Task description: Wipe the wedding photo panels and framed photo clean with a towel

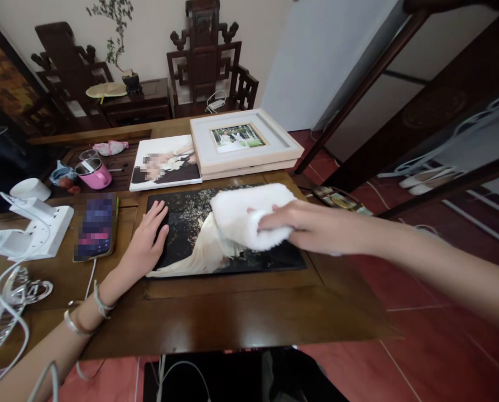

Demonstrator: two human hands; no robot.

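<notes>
A dark photo panel point(191, 245) showing a pale gown lies flat on the wooden table. My left hand point(149, 234) rests on the panel's left edge with its fingers stretched out, holding nothing. Above the panel's right half, my right hand point(291, 223) grips a fluffy white cloth point(253, 206), its fingers tucked into a fold. The cloth covers part of the picture and seems to touch its surface.
Behind the panel lie a white-edged photo canvas point(182, 145) and stacked pale picture frames point(283, 139). To the left are a phone point(96, 223), a white power strip point(51, 234) with cables, a pink mug point(94, 174) and a clear plastic piece point(19, 296).
</notes>
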